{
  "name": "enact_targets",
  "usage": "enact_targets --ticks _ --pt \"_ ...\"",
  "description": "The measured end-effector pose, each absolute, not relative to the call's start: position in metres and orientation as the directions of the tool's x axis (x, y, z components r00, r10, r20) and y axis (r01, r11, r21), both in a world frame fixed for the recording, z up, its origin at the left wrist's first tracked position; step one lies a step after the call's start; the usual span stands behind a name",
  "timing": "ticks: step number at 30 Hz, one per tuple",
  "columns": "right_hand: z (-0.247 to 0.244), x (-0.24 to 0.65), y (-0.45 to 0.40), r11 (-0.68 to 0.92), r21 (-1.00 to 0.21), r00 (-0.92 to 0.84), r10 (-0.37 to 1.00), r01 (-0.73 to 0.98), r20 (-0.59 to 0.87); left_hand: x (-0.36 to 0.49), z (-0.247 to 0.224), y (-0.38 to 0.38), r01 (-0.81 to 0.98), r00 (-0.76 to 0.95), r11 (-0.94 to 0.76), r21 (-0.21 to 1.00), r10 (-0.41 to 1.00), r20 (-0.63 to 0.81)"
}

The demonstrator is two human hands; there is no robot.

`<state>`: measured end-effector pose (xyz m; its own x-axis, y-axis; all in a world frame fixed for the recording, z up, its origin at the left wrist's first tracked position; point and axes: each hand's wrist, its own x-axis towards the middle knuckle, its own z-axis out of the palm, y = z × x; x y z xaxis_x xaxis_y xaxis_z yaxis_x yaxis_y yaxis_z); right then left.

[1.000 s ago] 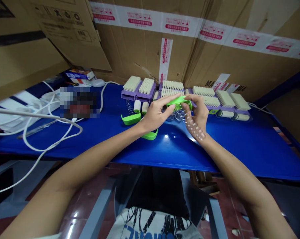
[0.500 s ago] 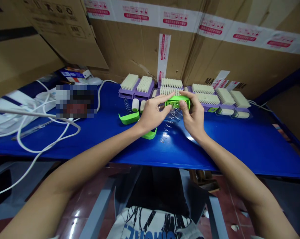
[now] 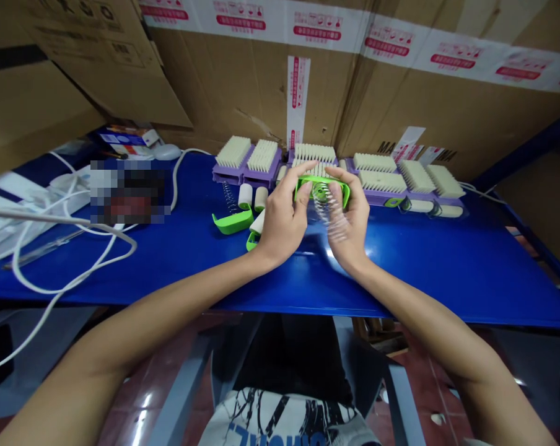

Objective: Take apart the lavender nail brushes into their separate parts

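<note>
Between my two hands is a green plastic housing (image 3: 321, 191), its open side facing me. My left hand (image 3: 282, 220) is closed on its left end, and my right hand (image 3: 353, 217) grips the right end, both thumbs at the front. A clear coiled spring (image 3: 332, 222) hangs from the middle of the housing, over the right thumb and palm, slightly blurred. Left of my hands lie a curved green plastic piece (image 3: 233, 222), two short white rollers (image 3: 245, 196) and a dark spring (image 3: 228, 197). Another green piece (image 3: 252, 240) is partly covered by my left hand.
Several purple blocks with cream bristles (image 3: 315, 153) line the back of the blue table (image 3: 428, 266). White rollers (image 3: 448, 211) lie before the right-hand ones. White cables (image 3: 52, 285) loop across the left side. Cardboard (image 3: 243, 80) stands behind.
The spring has swung from below the housing to hang over my right thumb. Both hands still hold the housing. The whole view has shifted slightly.
</note>
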<state>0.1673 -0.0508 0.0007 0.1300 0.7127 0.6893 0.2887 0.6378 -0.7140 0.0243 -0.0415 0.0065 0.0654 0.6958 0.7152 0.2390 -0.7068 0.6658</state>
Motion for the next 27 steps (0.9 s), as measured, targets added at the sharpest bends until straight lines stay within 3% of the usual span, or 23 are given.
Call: enact_targets --ticks 20,27 --pt "-0.004 0.172 -0.029 0.661 -0.679 0.071 0.698 0.319 0.712 0.033 0.005 -0.039 0.338 -0.004 -0.685 0.646 0.685 0.729" --pt "-0.002 0.176 -0.013 0.672 -0.712 0.01 0.726 0.203 0.688 0.037 0.003 -0.038 0.374 -0.017 -0.646 0.665 0.713 0.701"
